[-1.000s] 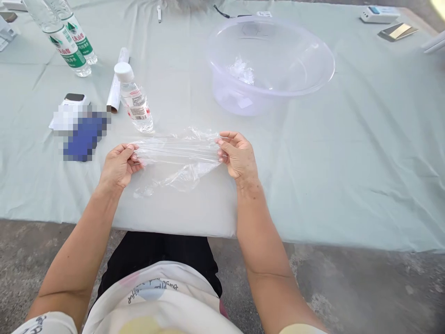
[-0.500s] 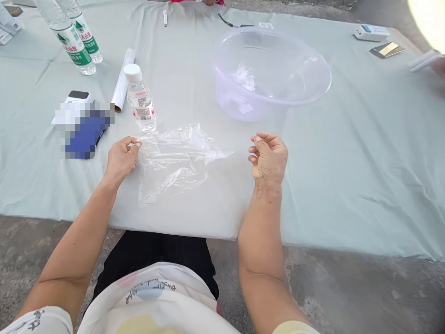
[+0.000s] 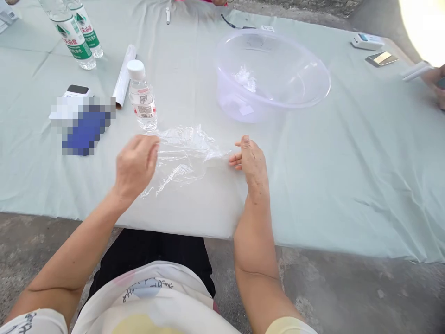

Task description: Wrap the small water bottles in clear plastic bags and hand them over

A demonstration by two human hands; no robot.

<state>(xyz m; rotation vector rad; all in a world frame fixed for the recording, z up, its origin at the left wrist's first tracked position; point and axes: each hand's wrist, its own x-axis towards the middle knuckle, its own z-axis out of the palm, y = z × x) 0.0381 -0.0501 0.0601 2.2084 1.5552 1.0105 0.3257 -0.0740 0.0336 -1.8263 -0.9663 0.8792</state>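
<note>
A crumpled sheet of clear plastic film (image 3: 187, 157) lies on the cloth in front of me. My left hand (image 3: 137, 162) is over its left side, slightly smeared by motion. Its fingers are curled together at the film's upper left edge and cover that part of it. At the film's pointed right end is my right hand (image 3: 252, 160), thumb up and fingers apart, with nothing seen in it. Just beyond my left hand a small water bottle (image 3: 143, 104) with a white cap stands upright.
A translucent purple basin (image 3: 274, 102) holding crumpled clear plastic stands beyond my right hand. Left lie a film roll (image 3: 125, 76) and a blurred-out blue item (image 3: 85, 132), with two large bottles (image 3: 74, 41) behind. A phone (image 3: 381, 58) and another person's hand (image 3: 436, 86) are far right.
My left hand has moved right, over the film's left side. My right hand has come left to the film's pointed end, and its fingers have opened. The film lies almost where it was.
</note>
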